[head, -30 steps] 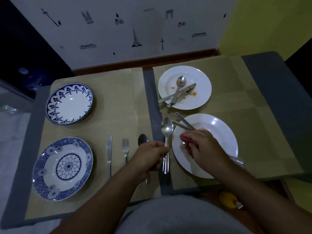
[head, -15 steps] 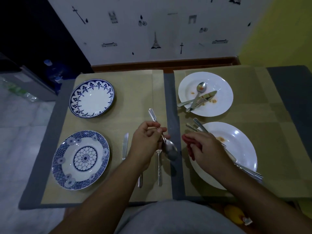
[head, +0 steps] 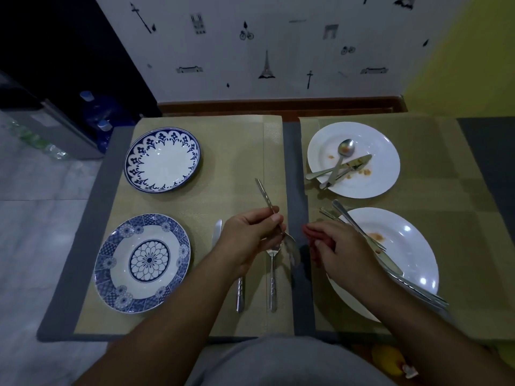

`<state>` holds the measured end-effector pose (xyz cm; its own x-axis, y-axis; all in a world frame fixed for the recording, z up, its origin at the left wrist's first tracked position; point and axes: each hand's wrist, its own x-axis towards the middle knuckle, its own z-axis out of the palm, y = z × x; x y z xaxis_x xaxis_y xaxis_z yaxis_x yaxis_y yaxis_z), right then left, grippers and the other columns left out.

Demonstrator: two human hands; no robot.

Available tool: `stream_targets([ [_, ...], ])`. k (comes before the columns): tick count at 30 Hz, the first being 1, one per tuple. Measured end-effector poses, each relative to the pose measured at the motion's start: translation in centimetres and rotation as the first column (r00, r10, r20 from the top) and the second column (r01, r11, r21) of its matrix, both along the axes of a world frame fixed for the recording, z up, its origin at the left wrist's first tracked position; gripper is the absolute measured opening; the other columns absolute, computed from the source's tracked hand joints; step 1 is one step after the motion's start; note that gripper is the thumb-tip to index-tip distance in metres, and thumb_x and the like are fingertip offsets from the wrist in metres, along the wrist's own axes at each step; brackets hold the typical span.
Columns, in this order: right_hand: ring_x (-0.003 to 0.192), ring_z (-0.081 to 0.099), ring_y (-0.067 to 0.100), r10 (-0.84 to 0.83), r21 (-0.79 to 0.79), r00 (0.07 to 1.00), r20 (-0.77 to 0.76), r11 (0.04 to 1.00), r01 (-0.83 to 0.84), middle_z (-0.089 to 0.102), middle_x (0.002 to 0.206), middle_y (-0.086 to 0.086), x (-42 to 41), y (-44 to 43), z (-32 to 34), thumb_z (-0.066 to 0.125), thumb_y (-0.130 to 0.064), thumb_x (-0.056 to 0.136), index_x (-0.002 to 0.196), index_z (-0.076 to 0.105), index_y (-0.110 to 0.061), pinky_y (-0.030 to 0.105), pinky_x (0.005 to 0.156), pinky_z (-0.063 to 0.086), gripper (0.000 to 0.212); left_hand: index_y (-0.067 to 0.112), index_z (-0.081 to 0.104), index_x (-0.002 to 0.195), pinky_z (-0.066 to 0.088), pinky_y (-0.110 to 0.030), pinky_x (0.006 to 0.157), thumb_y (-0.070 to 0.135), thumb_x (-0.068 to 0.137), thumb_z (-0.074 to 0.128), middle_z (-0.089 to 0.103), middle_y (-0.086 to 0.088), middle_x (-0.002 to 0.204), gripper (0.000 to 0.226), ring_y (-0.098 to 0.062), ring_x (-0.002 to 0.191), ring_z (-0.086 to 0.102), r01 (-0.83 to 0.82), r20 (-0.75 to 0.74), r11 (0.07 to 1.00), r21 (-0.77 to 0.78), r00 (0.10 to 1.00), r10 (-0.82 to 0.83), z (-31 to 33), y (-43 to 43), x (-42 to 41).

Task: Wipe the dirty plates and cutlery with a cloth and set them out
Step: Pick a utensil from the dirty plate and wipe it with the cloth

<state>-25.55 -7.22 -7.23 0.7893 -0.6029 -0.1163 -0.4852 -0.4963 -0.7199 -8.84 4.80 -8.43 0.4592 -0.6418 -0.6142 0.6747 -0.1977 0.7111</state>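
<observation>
Nearest the viewer, the left hand (head: 250, 240) pinches a spoon (head: 274, 218) by the middle of its handle, bowl pointing down and toward the viewer, handle tip angled up and away. The spoon hangs just above the left placemat (head: 237, 168). Beneath this hand, a fork (head: 272, 277), a second handle (head: 240, 295) and a knife (head: 216, 232) lie on the mat. The right hand (head: 342, 254) is closed around a red cloth (head: 310, 235), above the rim of the near white plate (head: 412, 252). That plate carries an orange smear and several pieces of cutlery (head: 390, 263) lying across it. Left of the hands rests a blue floral plate (head: 142, 263). Farther back on the surface (head: 295, 162), a blue-rimmed plate (head: 162, 160) sits left; at right, a far white plate (head: 354, 160) holds a soiled spoon, knife and fork (head: 338, 165).
</observation>
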Motion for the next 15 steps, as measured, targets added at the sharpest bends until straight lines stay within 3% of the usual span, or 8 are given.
stream_targets([
  [2,0.107,0.058,0.003,-0.006,0.021,1.0,-0.005,1.0,0.006,0.066,0.117,-0.006,0.3,-0.1,0.0,0.061,-0.002,0.091,0.121,0.067,-0.019,0.013,0.094,0.044,0.035,0.009,0.076,0.109,0.062,-0.03,0.074,0.007,0.089,0.074,0.08,-0.012,0.095,0.02,-0.022,0.087,0.077,0.026,0.088,0.997,0.074,0.996,-0.033,-0.3,-0.4,0.8],
  [7,0.106,0.054,0.005,0.034,-0.053,0.999,-0.011,0.998,-0.035,0.066,0.117,0.0,2.5,-1.0,0.1,0.06,-0.002,0.091,0.121,0.066,-0.015,0.002,0.087,0.034,0.033,0.005,0.073,0.114,0.06,-0.024,0.064,0.005,0.091,0.071,0.079,-0.01,0.096,0.023,-0.017,0.078,0.077,0.045,0.213,0.98,0.195,0.973,-0.087,-0.7,-3.4,4.8],
  [11,0.111,0.054,0.011,0.046,-0.103,0.998,-0.034,0.993,-0.049,0.065,0.118,0.0,5.4,-2.6,0.1,0.059,-0.004,0.091,0.12,0.066,-0.017,0.02,0.095,0.043,0.033,0.001,0.069,0.118,0.063,-0.027,0.066,-0.001,0.091,0.07,0.076,-0.013,0.1,0.028,-0.02,0.08,0.073,0.073,0.291,0.965,0.254,0.945,-0.148,-1.1,-6.6,7.9],
  [15,0.105,0.051,0.003,0.035,-0.116,0.998,-0.052,0.992,-0.04,0.065,0.118,0.0,8.0,-4.2,-0.4,0.058,-0.006,0.093,0.122,0.065,-0.017,0.001,0.084,0.033,0.032,0.0,0.069,0.118,0.063,-0.027,0.068,-0.001,0.088,0.073,0.074,-0.015,0.102,0.03,-0.022,0.084,0.072,0.087,0.344,0.949,0.303,0.919,-0.194,-2.0,-9.4,10.2],
])
